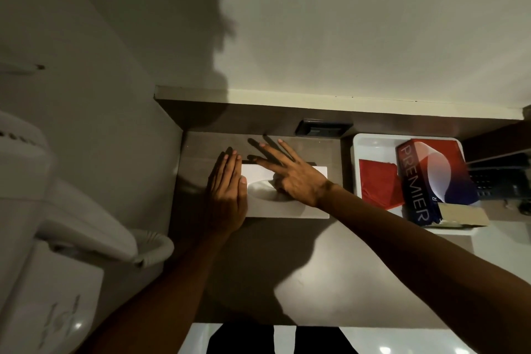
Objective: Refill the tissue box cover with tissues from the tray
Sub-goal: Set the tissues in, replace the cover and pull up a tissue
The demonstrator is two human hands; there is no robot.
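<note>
Two bare hands work at a white tissue box cover (301, 204) that lies flat on a dark counter (258, 267), near the back wall. The left hand (227, 195) presses flat against the cover's left end, fingers straight and held together, thumb lying along the top edge; it grips nothing. The right hand (293, 178) rests on top of the cover, over the oval opening in its upper face. Three of its fingers are spread out and point toward the wall, while the remaining fingers curl down at the opening; whether they pinch a tissue there cannot be told from this angle.

To the right of the cover, a little apart from it, stands a white tray (357, 152) against the back of the counter. Inside it a tissue box (416, 190) printed with the word PREMIER, in red, white and dark blue, leans at a tilt, its torn cardboard end toward the front. A red piece (379, 187) lies beside it on the tray's left side.

A dark socket panel (321, 127) sits in the strip behind the counter. On the left wall hangs a white hair dryer (71, 210) with a ribbed hose.
</note>
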